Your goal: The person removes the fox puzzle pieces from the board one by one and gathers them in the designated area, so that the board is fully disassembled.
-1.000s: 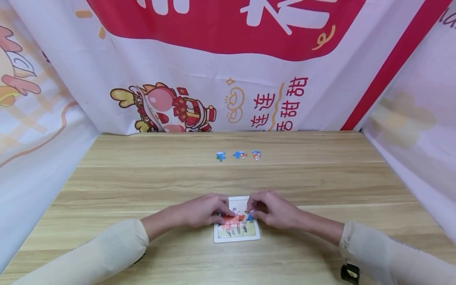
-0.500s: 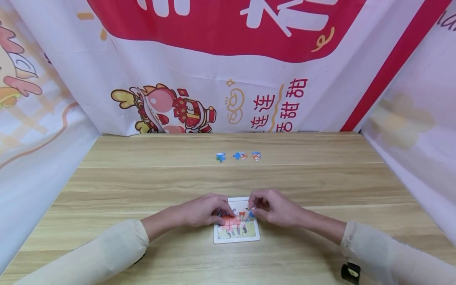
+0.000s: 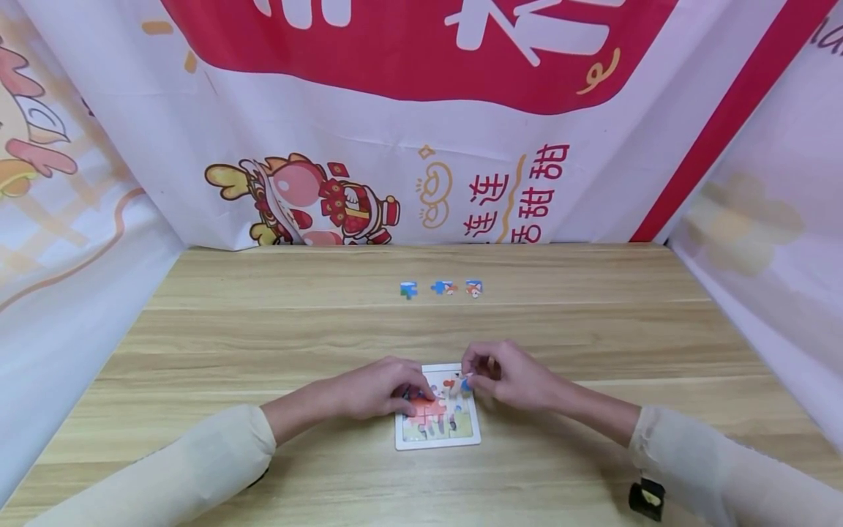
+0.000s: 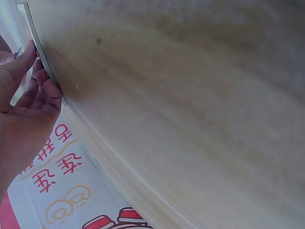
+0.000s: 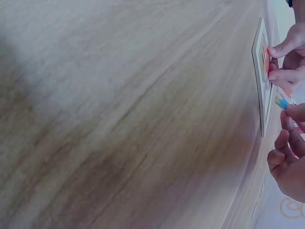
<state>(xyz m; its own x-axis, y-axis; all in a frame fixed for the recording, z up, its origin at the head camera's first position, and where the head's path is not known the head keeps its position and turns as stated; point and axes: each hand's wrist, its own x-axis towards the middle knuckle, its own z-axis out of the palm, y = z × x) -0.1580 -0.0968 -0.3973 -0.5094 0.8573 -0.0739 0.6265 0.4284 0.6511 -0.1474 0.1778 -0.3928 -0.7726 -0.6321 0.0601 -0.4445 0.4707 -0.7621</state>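
Observation:
A square puzzle tray (image 3: 437, 444) with a white border lies near the front of the table, partly filled with pieces showing a pink figure. My left hand (image 3: 378, 389) rests at its left side, thumb and forefinger pressing on the pink pieces (image 3: 431, 419). Over the tray's upper right edge, my right hand (image 3: 516, 377) pinches a jigsaw piece (image 3: 466, 384) between thumb and forefinger. In the right wrist view the piece's blue part (image 5: 283, 103) sticks out from the fingertips, tilted, beside the tray's face (image 5: 259, 62).
Farther back on the wooden table (image 3: 296, 322) lie three loose jigsaw pieces in a row: a blue-green one (image 3: 408, 289), one with blue and orange (image 3: 444, 288), and one with a fox face (image 3: 474, 288). Printed cloth (image 3: 369, 124) hangs behind and at both sides.
My right hand has lifted slightly up and away toward the tray's upper right corner with the piece, uncovering more of the tray's right side. My left hand stays in place.

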